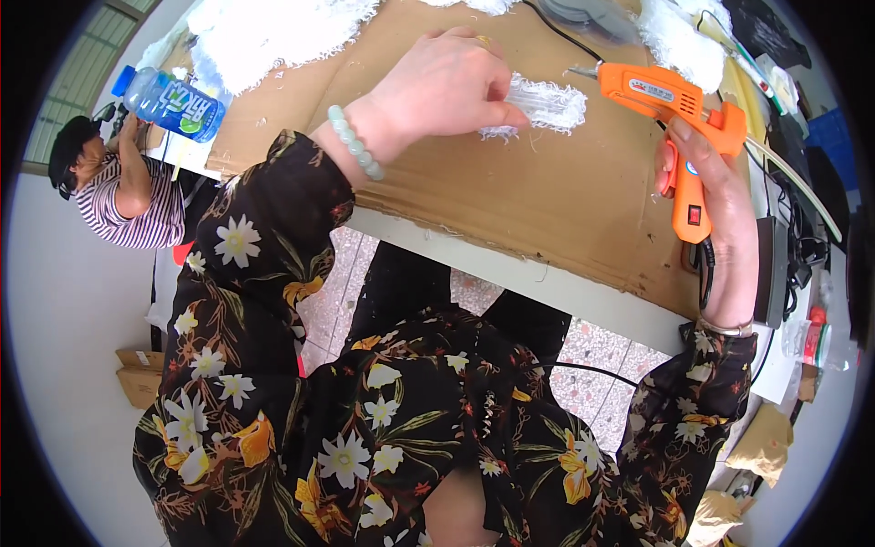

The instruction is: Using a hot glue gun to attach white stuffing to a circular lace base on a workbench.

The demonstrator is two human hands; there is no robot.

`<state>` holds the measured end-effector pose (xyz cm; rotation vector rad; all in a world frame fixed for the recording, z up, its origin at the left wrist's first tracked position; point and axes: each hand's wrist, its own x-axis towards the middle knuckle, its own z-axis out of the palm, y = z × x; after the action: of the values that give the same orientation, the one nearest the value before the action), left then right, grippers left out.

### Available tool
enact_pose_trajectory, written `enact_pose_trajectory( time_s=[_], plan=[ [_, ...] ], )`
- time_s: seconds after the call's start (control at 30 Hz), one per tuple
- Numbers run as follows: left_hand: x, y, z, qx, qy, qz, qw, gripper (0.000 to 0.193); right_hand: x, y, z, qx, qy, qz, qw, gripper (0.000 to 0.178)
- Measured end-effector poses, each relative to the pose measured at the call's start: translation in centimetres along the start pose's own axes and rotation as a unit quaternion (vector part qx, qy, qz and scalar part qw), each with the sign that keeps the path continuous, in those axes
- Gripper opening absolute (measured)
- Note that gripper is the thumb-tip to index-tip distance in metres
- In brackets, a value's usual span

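My right hand (pixel 715 187) is wrapped round the handle of an orange hot glue gun (pixel 652 88), its metal nozzle pointing left. Just left of that nozzle lies a white strip of frayed, fringed fabric (pixel 547 103). My left hand (pixel 447 87) pinches the strip's left end between thumb and fingers, a little above the cardboard. A sheet of brown cardboard (pixel 437 196) covers the table beneath both hands. From the glue gun's handle a black cord (pixel 707 273) runs down along my right wrist.
White fluffy fabric (pixel 273 36) is heaped at the far left, with more white fabric (pixel 684 41) at the far right. A plastic bottle (pixel 173 103) lies near the left edge. Cables and a black box (pixel 773 273) crowd the right side. Another person (pixel 128 182) sits at the left.
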<state>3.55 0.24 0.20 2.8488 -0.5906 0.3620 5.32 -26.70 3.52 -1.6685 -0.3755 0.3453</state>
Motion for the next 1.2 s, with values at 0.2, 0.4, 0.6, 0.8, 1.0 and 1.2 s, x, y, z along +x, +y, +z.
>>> enact_pose_trajectory(
  time_s=[0.2, 0.4, 0.6, 0.8, 1.0, 1.2],
  plan=[
    [0.7, -1.1, -1.6, -0.102, -0.011, -0.113, 0.988, 0.020, 0.9, 1.0, 0.5, 0.002, -0.021, 0.013, 1.000, 0.030],
    [-1.2, -3.1, -3.3, -0.131, 0.151, -0.080, 0.976, 0.014, 0.8, 1.6, 0.7, 0.043, -0.023, 0.013, 0.999, 0.030],
    [-3.9, -1.4, 0.1, -0.050, 0.165, 0.052, 0.984, 0.011, 1.6, 3.5, 0.8, 0.041, -0.033, 0.014, 0.999, 0.030],
    [-7.1, -1.2, 0.0, -0.021, 0.189, -0.027, 0.981, 0.011, 2.2, 2.4, 2.0, 0.053, -0.057, 0.024, 0.997, 0.028],
    [-4.1, -3.7, 2.3, -0.092, 0.200, -0.082, 0.972, 0.016, 2.2, 3.1, 1.9, 0.052, -0.036, 0.026, 0.998, 0.027],
    [-3.7, -3.7, 1.9, -0.046, 0.187, -0.058, 0.980, 0.017, 2.5, 2.8, 2.8, 0.039, -0.079, 0.022, 0.996, 0.027]
  ],
)
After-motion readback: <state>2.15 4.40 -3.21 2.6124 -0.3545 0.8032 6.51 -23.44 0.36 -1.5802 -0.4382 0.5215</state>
